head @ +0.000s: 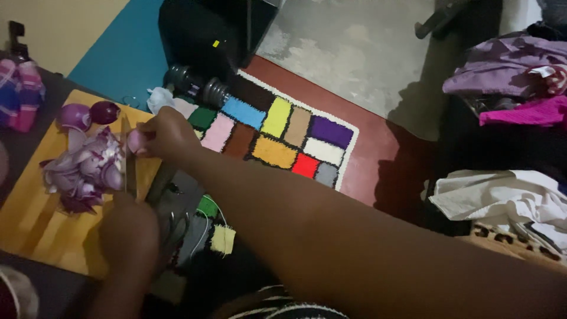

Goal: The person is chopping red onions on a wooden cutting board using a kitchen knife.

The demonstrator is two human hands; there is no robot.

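Observation:
A wooden cutting board [35, 227] lies at the left. On it sits a pile of sliced red onion [85, 168]. My left hand [127, 233] grips the handle of a knife [127, 162], whose blade points away across the board. My right hand [168, 133], reaching in on a long forearm from the lower right, pinches a small piece of onion [136, 142] right beside the blade. Two peeled onion halves [88, 113] rest at the board's far edge.
A colourful patchwork rug [283, 133] covers the floor past the board, with a dumbbell [195, 85] at its corner. A pink-and-blue container [20, 88] stands far left. Piles of clothes [508, 65] and a white cloth [502, 195] lie at the right.

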